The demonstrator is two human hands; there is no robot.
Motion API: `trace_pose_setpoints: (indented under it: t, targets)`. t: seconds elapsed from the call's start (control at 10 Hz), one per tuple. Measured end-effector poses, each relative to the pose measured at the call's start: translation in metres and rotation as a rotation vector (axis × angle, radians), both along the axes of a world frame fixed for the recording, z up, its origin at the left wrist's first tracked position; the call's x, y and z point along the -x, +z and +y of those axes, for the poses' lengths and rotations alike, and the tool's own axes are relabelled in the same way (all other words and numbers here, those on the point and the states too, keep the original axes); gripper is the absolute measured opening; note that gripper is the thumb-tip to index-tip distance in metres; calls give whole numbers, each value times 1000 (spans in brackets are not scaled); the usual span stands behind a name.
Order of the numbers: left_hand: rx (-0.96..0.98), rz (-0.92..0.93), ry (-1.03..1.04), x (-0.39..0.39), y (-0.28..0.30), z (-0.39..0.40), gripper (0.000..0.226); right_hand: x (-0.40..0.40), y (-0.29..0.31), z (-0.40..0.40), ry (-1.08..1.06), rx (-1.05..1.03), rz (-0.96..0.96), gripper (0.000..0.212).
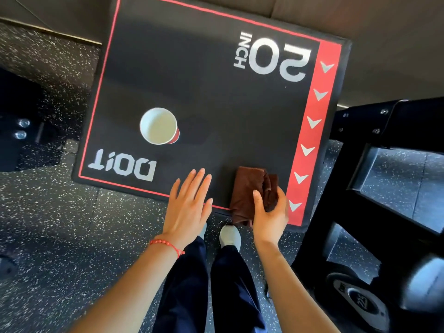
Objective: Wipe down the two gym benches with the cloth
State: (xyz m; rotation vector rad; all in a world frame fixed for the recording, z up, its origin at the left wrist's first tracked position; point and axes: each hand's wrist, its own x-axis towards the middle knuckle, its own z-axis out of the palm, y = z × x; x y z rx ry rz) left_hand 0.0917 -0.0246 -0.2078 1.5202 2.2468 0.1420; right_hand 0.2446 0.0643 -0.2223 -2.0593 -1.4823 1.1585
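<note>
One black padded box [204, 97], printed "20 INCH" and "DOIT", with a red border. One red paper cup [159, 126] stands on it. One brown cloth [249, 191] lies at its near edge. Two hands: the left hand [188, 205] and the right hand [270, 212]. One red bead bracelet [167, 245]. Two pale shoes [230, 236]. One black rack [384, 176]. One dumbbell [360, 301] is plainly visible.

The black padded box [211, 97], red-bordered and marked "20 INCH" and "DOIT", stands on speckled rubber floor [48, 224]. A red paper cup [159, 126] stands upright near its left edge. A brown cloth [249, 193] overhangs the near edge, toward the right corner.
</note>
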Motion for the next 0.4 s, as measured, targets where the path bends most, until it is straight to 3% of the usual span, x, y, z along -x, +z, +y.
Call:
trace_pose_setpoints:
  t: [0.4]
  targets:
    - [-48,92,156,-5,107,-40,52,2,103,-13,509,-88,-37,45]
